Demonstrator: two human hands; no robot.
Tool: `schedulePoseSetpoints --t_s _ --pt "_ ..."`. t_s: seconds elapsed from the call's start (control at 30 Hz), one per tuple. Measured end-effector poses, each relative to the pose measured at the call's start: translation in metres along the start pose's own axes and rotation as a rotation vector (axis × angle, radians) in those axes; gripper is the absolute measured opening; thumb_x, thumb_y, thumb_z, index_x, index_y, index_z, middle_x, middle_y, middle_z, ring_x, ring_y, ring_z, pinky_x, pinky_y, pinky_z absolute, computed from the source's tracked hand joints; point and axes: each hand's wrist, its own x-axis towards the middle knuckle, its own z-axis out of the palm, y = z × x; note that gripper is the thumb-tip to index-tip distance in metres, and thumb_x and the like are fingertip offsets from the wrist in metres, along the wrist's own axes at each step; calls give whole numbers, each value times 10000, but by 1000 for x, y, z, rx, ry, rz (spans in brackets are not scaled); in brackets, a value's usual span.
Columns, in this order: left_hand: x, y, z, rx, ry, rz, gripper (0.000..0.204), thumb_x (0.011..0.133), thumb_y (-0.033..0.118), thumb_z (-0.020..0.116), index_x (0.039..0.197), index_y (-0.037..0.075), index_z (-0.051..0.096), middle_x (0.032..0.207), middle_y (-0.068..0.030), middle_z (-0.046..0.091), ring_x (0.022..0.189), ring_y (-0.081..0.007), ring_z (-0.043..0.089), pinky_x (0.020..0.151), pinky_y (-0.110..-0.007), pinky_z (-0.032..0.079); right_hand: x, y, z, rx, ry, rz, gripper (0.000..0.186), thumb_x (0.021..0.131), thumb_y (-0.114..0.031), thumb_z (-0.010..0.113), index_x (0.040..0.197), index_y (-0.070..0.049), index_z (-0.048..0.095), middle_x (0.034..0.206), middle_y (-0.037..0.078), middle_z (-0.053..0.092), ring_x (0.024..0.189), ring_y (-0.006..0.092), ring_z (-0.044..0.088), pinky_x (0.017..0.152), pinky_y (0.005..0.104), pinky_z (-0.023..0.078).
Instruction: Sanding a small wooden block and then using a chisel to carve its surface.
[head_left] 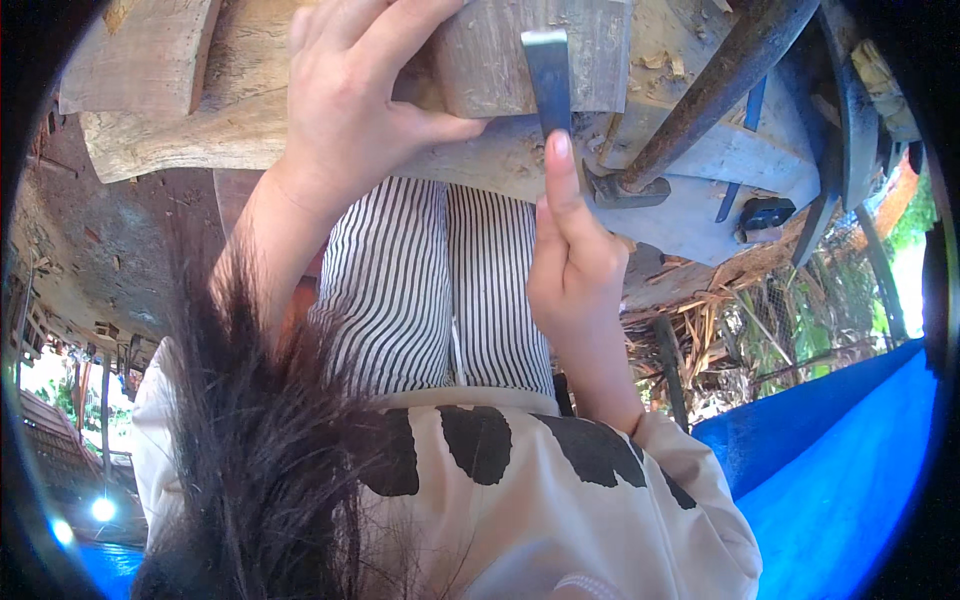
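Observation:
A grey, weathered wooden block [470, 60] lies on the pale timber workbench [190, 150] in front of me. My left hand [350, 105] is closed on the block's left side, its thumb along the near edge; some fingertips run out of the picture at the top. In my right hand [580, 250] is a flat-bladed chisel [548, 85], its bright cutting edge pointing away from me. The index finger lies stretched along the blade, and the other fingers wrap round the handle, which they mostly hide. In the picture the blade overlaps the block; whether they touch I cannot tell.
On the left lies another wooden board [140, 60]. A thick, rusty metal bar [715, 95] slants down to the bench right of the block. Beyond it are a thin blue strip [740, 150] and a small black object [767, 213]. A blue tarp [830, 450] hangs at lower right.

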Motion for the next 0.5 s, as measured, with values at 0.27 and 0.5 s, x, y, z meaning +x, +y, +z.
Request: schedulePoseSetpoints --t_s 0.27,0.5 --pt "1 3 -1 -15 -11 5 822 428 225 872 1195 65 625 970 -78 603 881 -240 588 778 -362 402 4 1 8 -30 22 -12 580 898 0 583 1438 -199 506 643 170 584 537 294 601 564 356 495" --pt "-6 -5 9 -36 -47 -76 876 388 233 878 1219 134 620 1056 -27 639 981 -210 598 832 -342 400 58 -21 3 99 141 61 525 960 -11 525 1459 -165 467 783 87 590 580 155 531 560 271 447"
